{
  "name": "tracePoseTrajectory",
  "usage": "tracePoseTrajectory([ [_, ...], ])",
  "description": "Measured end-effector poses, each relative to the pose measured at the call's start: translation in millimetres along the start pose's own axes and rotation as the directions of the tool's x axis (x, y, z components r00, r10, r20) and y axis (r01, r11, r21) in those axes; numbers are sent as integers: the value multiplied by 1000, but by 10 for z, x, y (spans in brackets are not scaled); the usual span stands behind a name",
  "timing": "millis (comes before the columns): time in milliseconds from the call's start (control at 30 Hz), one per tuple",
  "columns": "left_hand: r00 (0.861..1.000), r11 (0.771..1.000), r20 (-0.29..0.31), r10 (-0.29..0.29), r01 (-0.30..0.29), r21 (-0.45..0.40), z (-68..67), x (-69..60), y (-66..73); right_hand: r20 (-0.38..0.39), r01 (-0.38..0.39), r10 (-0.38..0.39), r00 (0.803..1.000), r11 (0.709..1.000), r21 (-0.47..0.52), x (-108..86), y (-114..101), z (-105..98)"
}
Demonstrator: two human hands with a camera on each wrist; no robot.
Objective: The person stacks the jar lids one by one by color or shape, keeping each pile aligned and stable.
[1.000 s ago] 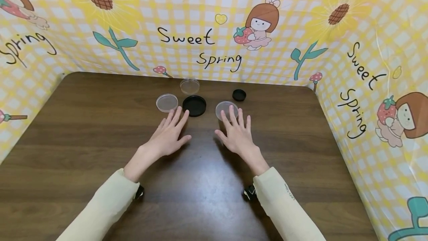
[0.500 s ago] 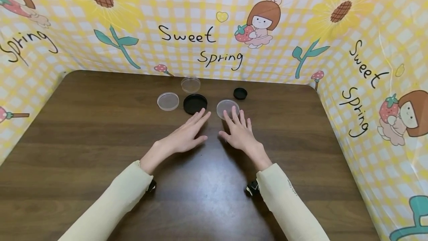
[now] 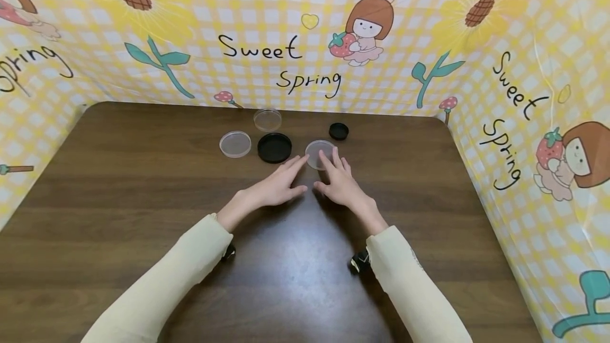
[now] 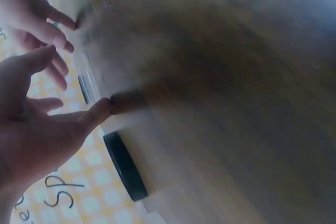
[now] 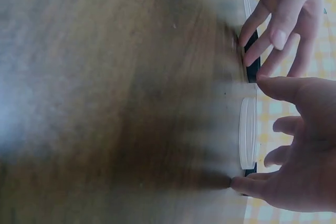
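In the head view the left hand (image 3: 276,185) reaches in from the left, fingers extended, its fingertips beside the near left edge of a clear round dish (image 3: 318,154). The right hand (image 3: 344,184) has its fingers spread at that dish's right side, overlapping it in view; contact is unclear. Both thumbs point at each other across a small gap. A large black round dish (image 3: 274,148) lies just beyond the left hand. The right wrist view shows the clear dish (image 5: 248,134) near the right hand (image 5: 307,153), and neither hand holds anything.
Two more clear dishes, one at the left (image 3: 235,144) and one at the back (image 3: 268,120), flank the large black one. A small black dish (image 3: 339,131) sits behind the right hand. Patterned cloth (image 3: 267,20) stands around the wooden table (image 3: 119,189).
The left hand has moved right, from beside the left clear dish and past the large black dish toward the right hand. The right hand's fingers have drawn closer together. The dishes stay put.
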State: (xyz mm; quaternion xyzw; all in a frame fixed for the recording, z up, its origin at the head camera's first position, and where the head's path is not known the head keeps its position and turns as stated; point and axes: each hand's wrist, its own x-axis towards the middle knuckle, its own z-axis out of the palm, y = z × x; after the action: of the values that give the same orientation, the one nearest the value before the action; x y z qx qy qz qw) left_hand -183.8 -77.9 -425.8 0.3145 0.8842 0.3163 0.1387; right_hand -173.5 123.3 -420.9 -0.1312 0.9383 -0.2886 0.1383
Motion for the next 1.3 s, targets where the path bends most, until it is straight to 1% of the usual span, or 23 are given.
tracePoseTrajectory([
  [67,1000,1000,-13,-17,17,-1,11,55,5,-23,9,-8,1000,999,38,41,8,-13],
  [167,997,998,-34,-63,63,-3,34,127,14,-65,25,-20,998,996,80,105,37,-32],
  [300,992,994,-73,-107,107,0,68,236,14,-120,44,-33,992,995,89,178,121,-55],
  [367,988,992,-91,-127,127,-3,77,293,19,-130,48,-36,991,995,90,208,162,-66],
  [533,978,982,-97,-187,185,-23,94,419,55,-139,58,-43,989,992,108,270,225,-86],
  [600,974,980,-103,-200,197,-30,99,460,69,-152,66,-49,987,992,106,296,240,-91],
  [800,969,979,-134,-206,205,-21,105,562,84,-177,44,-28,984,995,91,371,271,-116],
  [867,969,979,-143,-200,202,-1,103,590,76,-177,37,-22,984,996,84,388,271,-132],
  [1067,973,979,-138,-183,194,69,83,662,33,-154,29,-20,988,998,54,434,268,-140],
  [1133,974,978,-140,-179,191,80,75,674,26,-145,12,-5,989,999,50,450,263,-136],
  [1300,970,975,-152,-191,206,87,77,689,18,-106,-40,43,993,999,31,478,227,-147],
])
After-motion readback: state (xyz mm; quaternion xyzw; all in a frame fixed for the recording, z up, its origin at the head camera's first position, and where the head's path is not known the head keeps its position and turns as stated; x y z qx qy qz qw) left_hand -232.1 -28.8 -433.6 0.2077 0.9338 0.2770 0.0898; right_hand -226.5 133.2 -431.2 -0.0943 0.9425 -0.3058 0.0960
